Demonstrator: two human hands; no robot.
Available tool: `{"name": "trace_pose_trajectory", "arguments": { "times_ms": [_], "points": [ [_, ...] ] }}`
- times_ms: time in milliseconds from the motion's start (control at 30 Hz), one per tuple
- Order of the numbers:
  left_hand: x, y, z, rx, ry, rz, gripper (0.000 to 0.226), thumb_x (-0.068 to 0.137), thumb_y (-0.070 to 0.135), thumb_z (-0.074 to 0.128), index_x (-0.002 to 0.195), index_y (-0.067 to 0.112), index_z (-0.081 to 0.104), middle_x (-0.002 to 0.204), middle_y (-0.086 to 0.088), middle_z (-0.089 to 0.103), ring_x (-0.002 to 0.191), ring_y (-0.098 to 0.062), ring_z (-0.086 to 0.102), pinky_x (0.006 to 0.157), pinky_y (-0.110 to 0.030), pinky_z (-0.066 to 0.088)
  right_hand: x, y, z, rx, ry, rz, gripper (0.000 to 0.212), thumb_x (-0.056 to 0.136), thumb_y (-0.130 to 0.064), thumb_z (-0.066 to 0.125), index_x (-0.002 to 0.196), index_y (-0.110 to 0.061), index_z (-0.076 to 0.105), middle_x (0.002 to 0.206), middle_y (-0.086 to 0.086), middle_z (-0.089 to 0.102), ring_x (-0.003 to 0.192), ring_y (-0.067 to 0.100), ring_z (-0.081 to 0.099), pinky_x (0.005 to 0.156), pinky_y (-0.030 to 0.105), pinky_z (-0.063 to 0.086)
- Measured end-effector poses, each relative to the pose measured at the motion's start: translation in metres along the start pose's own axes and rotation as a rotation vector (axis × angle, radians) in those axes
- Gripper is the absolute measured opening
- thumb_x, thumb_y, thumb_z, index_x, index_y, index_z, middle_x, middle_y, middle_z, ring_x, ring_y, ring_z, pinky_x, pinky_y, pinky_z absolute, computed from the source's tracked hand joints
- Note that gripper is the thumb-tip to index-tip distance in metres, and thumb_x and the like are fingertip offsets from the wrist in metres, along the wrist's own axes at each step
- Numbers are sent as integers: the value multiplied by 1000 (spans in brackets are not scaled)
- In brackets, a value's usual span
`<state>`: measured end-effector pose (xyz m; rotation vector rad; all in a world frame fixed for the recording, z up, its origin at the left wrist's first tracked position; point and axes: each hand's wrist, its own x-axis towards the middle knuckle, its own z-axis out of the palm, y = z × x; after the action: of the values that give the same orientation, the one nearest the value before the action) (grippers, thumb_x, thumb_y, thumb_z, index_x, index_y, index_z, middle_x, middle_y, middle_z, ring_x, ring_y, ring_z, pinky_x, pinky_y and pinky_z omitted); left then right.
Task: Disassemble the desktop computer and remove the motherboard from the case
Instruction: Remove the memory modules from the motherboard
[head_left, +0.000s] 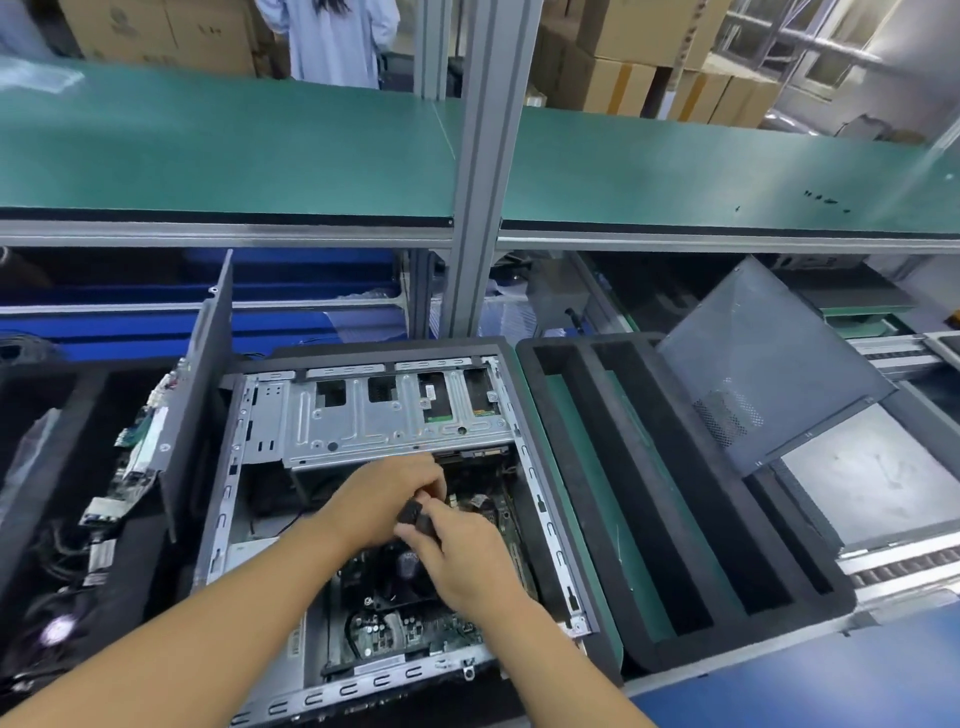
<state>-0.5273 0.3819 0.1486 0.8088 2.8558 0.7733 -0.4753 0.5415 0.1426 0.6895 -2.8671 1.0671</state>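
Pretty sure I'm patched into an electronics teardown line on a factory floor, not anybody's office. The bench is framed in aluminium posts (480, 156) with a green mat shelf (208, 156) running across the top. Black foam trays (727, 639) line the bench, with an opened desktop case (550, 519) lying among them and a perforated side panel (769, 364) propped over the right-hand tray. A roller conveyor (904, 566) sits at the bench's right edge, and there are blue bins (130, 322) under the shelf at the back left. Behind everything are stacked cardboard boxes (618, 57) and someone in a pale work coat (337, 47), so it's warehouse-ish too.
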Motion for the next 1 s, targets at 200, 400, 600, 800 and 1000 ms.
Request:
{"name": "trace_pose_trajectory", "arguments": {
  "times_ms": [200, 400, 600, 800, 1000],
  "points": [
    [-15, 4, 23, -285, -307, -146, 34, 78, 21, 61, 110, 32, 61, 105, 25, 54, 103, -9, 56, 92, -21, 46, -1, 1, -11, 447, -82, 133, 24, 89, -43, 61, 66, -38, 56, 62, -15, 60, 62, 2, 54, 64, 18, 43],
    [-17, 22, 46, -315, -293, -82, 23, 81, 46, 66, 100, 40, 55, 100, 28, 56, 98, -4, 51, 93, -26, 41, -11, 5, -22, 843, -118, 184, 20, 86, -33, 68, 70, -22, 66, 59, -10, 53, 59, 8, 47, 61, 25, 40],
    [-28, 30, 64, -369, -197, -227, 27, 100, 46, 47, 106, 29, 67, 100, 17, 68, 89, 2, 61, 84, -24, 50, -17, 5, -28, 865, -92, 155, 33, 92, -31, 50, 76, -8, 67, 80, -8, 67, 84, 5, 63, 86, 29, 43],
    [-20, 27, 55, -576, 143, -546, 17, 97, 23, 54, 90, 35, 66, 77, 12, 73, 57, -2, 62, 59, -27, 48, -17, 0, -23, 592, 234, 347, 42, 99, -17, 31, 137, -28, 46, 121, -10, 59, 114, -1, 53, 92, 10, 39],
    [-23, 25, 47, -699, 241, -734, 46, 83, 0, 41, 70, 32, 72, 58, 1, 69, 47, -7, 63, 47, -28, 51, 9, 21, -17, -18, 19, 539, 40, 95, 2, 42, 130, -12, 55, 122, 2, 59, 114, 17, 57, 95, 24, 44]
  ]
}}
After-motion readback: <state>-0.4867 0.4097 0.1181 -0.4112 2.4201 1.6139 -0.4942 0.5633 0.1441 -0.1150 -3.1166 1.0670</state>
